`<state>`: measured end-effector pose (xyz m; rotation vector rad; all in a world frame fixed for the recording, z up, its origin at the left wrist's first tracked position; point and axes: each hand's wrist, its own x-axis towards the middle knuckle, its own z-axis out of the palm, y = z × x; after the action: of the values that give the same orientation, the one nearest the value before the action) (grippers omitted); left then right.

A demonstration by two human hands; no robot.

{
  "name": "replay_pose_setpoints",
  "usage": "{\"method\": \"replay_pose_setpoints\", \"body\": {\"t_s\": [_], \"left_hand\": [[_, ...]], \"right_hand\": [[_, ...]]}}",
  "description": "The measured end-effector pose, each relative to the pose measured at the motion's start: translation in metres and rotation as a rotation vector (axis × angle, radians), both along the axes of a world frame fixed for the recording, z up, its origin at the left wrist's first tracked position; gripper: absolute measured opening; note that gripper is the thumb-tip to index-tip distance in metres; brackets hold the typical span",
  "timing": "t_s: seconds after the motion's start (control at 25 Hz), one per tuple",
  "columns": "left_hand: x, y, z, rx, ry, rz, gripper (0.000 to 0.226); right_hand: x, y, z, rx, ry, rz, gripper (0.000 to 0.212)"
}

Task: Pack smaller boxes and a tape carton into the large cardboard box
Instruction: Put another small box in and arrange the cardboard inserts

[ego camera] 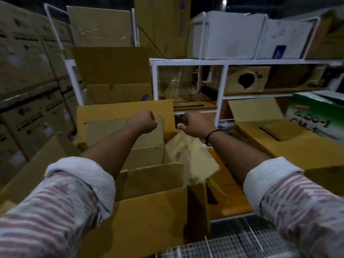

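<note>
Your large cardboard box point(149, 211) stands open before the white shelf rack point(221, 81), holding a smaller box point(111, 131) and a plastic-wrapped sheet point(191, 155). Your left hand point(142, 121) is curled at the far flap, and I cannot tell whether it grips anything. Your right hand point(195, 124) has its fingers clamped on a dark item point(178, 119).

**Dim, warm light; soft focus and bowed edges**

The light is low and yellowish. The white shelf frame point(188, 62) and the white cartons point(229, 34) on it are the brightest parts, and the top corners sink to near black. Deep shadow covers the right side of the large cardboard box point(149, 220). Faint glare streaks the plastic-wrapped carton point(100, 32) at the back. The striped sleeves point(55, 211) smear with blur, the green carton point(314, 112) has fuzzy lettering, and the stacked cartons point(28, 71) at left bow outward.
</note>
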<state>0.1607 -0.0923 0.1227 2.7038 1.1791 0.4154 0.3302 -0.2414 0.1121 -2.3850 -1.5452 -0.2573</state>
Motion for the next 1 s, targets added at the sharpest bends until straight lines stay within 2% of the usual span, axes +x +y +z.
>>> {"method": "replay_pose_setpoints", "body": {"t_s": [0.12,0.36,0.64,0.76,1.0], "left_hand": [[0.040,-0.051,-0.007,-0.042,-0.034,-0.073,0.023],[0.120,-0.138,-0.019,-0.117,-0.076,-0.250,0.022],[0.210,-0.221,-0.051,-0.093,-0.047,-0.405,0.023],[0.245,-0.224,-0.068,-0.168,-0.043,-0.437,0.024],[0.325,-0.207,-0.102,-0.257,-0.036,-0.444,0.021]], "right_hand": [[0.029,-0.062,-0.011,0.064,0.039,-0.055,0.051],[0.083,-0.174,-0.034,0.104,0.128,-0.206,0.035],[0.147,-0.257,-0.083,0.110,0.189,-0.518,0.051],[0.177,-0.267,-0.100,0.060,0.209,-0.624,0.057],[0.241,-0.266,-0.138,-0.113,0.379,-0.712,0.081]]}}
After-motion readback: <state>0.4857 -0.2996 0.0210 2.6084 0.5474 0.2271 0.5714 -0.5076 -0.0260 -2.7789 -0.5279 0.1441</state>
